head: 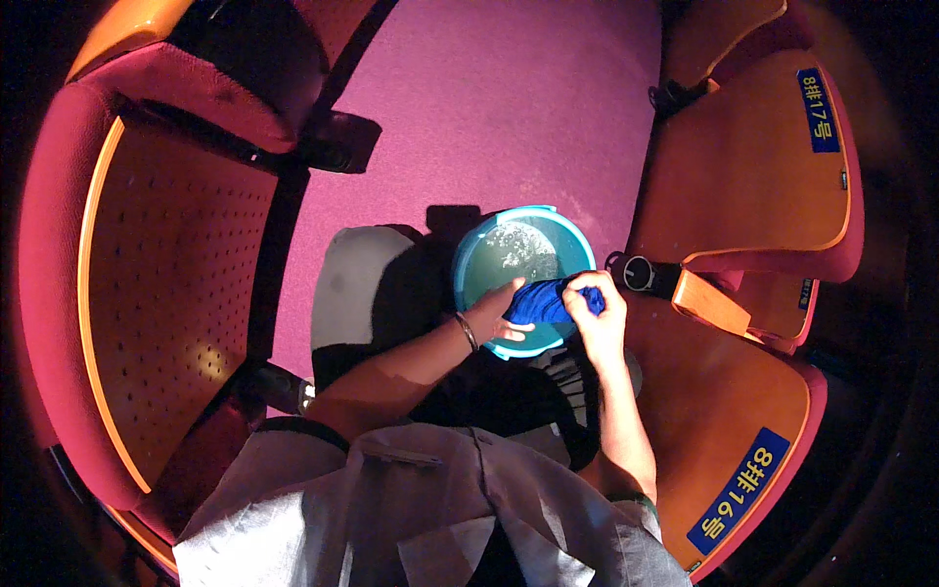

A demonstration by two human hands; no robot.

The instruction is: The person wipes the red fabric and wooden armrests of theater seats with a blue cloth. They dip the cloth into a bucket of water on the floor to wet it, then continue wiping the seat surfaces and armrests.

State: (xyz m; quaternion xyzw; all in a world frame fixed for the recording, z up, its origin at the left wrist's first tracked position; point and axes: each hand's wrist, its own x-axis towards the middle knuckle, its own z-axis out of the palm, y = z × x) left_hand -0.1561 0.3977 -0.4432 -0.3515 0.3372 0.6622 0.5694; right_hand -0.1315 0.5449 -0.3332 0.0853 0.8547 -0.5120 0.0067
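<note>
A bunched blue cloth stretches between my two hands above a turquoise plastic bucket. My left hand grips its left end, with some fingers spread below it. At the other end, my right hand pinches the cloth, and a crumpled tip shows between thumb and fingers. Water with patches of white foam or glare lies in the bucket. The cloth and hands hide the near part of the water. A bracelet circles my left wrist.
Wooden-backed seats with numbered blue plates line the right side. A wooden armrest and a dark cup holder jut out near my right hand. On the left stands a red upholstered seat with a perforated panel. Purple carpet runs ahead.
</note>
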